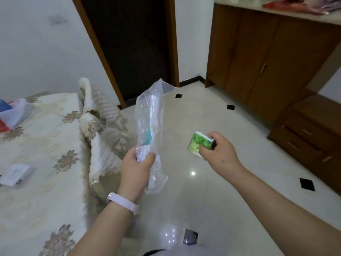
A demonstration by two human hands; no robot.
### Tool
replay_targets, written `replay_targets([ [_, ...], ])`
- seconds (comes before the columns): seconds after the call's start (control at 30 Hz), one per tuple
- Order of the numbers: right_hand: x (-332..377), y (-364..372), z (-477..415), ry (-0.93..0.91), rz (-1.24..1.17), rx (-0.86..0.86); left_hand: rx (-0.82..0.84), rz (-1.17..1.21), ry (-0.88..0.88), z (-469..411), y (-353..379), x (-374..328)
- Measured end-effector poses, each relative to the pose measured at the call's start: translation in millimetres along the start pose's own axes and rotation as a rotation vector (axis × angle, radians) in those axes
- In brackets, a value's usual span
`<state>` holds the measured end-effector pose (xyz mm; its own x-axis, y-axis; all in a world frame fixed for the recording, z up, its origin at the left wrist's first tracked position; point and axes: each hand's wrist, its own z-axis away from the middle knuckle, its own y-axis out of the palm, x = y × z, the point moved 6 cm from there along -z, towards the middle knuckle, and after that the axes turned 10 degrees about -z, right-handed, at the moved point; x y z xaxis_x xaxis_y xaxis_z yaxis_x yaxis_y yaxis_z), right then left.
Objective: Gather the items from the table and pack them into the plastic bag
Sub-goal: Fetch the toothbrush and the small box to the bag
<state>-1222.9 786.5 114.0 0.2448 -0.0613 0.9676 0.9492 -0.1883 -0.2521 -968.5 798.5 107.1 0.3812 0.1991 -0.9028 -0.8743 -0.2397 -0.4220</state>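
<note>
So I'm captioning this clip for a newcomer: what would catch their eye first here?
The clear plastic bag stands out, held upright mid-frame by the left hand. Right of it, the right hand grips a small green packet; a white box lies on the table at left.

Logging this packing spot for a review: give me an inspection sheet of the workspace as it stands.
Surface: table covered by cream floral tablecloth.
Job's things: clear plastic bag, teal item inside; green-and-white packet; flat white box on the table.
Clutter: whitish bag showing red and blue, farther back on the table.
Hands: left hand grips the clear bag; right hand holds the packet.
Cables: nothing seen.
Surroundings: brown wooden cabinets, dark doorway, glossy tiled floor.
</note>
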Motion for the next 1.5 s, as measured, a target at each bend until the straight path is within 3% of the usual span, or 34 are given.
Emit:
replay_targets([
  [0.47, -28.6, -21.4, -131.5, 0.07, 0.049, -0.056, 0.039, 0.036, -0.011, -120.8, 97.1, -27.2],
  [0.97, 30.7, 56.5, -414.0, 0.009, 0.172, -0.052, 0.08, 0.141, -0.016, -423.2, 140.8, -70.7],
  [1.23, 16.8, 84.6, -535.1, 0.033, 0.135, -0.01, 0.043, 0.11, -0.04, -531.5, 166.7, -81.2],
  [1.5, 1.2, 110.2, -716.3, 0.039, 0.08, 0.086, -0.061, 0.057, -0.109, -666.6, 206.4, -108.1],
])
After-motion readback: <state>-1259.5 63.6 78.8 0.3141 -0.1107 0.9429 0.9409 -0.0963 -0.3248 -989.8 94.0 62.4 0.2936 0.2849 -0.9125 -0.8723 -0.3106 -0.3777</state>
